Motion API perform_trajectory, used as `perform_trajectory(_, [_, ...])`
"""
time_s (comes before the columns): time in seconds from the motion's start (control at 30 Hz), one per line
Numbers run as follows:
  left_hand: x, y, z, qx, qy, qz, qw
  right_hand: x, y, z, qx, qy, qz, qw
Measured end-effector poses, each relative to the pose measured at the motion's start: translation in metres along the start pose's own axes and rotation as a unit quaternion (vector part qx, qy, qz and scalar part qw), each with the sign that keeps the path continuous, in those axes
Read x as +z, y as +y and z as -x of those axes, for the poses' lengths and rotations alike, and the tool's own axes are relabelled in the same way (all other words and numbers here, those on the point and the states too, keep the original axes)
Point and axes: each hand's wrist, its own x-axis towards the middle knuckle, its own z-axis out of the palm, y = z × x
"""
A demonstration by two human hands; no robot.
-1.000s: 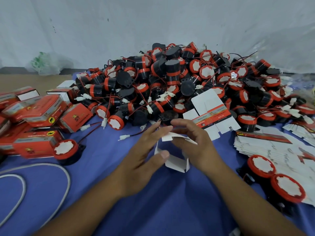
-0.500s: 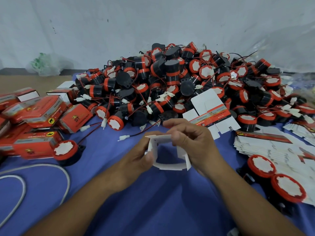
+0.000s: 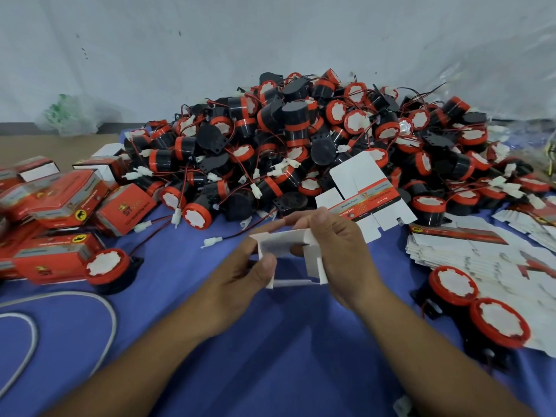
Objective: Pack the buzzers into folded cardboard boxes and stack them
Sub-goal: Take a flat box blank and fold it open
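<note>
Box [image 3: 285, 246] between hands [image 3: 237, 284] [image 3: 346, 260] — cloth [image 3: 301, 341] below

Gold letters "ST" printed on side of closed red box [image 3: 128, 213] at left; line beneath too blurred to be read. Yellow round badge with black animal figure seen on neighbouring red boxes [image 3: 64, 206]. Small print on unfolded flat carton [image 3: 365, 203], possibly "Genuine Parts", barely legible.

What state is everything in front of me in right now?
cardboard box, opened into a tube, ends unclosed, empty.
left grip, pinching the box's left wall.
right grip, holding its right wall.
flat box blanks, unfolded, stacked.
packed boxes, closed, piled.
buzzers, loose, heaped.
</note>
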Motion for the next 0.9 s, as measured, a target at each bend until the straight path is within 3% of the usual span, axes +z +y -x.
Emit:
perform_trajectory(0.13, [-0.003,-0.002,-0.004,-0.018,0.050,0.035,0.998,0.005,0.005,0.003,-0.054,-0.054,0.083,0.994])
perform_trajectory(0.3, [-0.007,-0.006,-0.006,-0.059,0.068,0.083,0.992,-0.004,0.002,0.003,-0.020,-0.168,0.106,0.980])
perform_trajectory(0.47, [-0.011,-0.005,-0.007,-0.102,0.105,0.117,0.982,-0.014,0.001,0.004,0.026,-0.306,0.141,0.941])
perform_trajectory(0.63, [-0.010,-0.005,-0.009,-0.114,0.111,0.098,0.982,-0.010,0.003,0.005,0.023,-0.280,0.178,0.943])
perform_trajectory(0.77, [-0.010,-0.008,-0.006,-0.093,0.094,0.110,0.985,-0.008,0.004,0.006,0.056,-0.273,0.131,0.951])
perform_trajectory(0.9, [-0.006,-0.009,-0.005,-0.088,0.061,0.045,0.993,-0.009,0.008,0.001,0.054,-0.200,0.096,0.974])
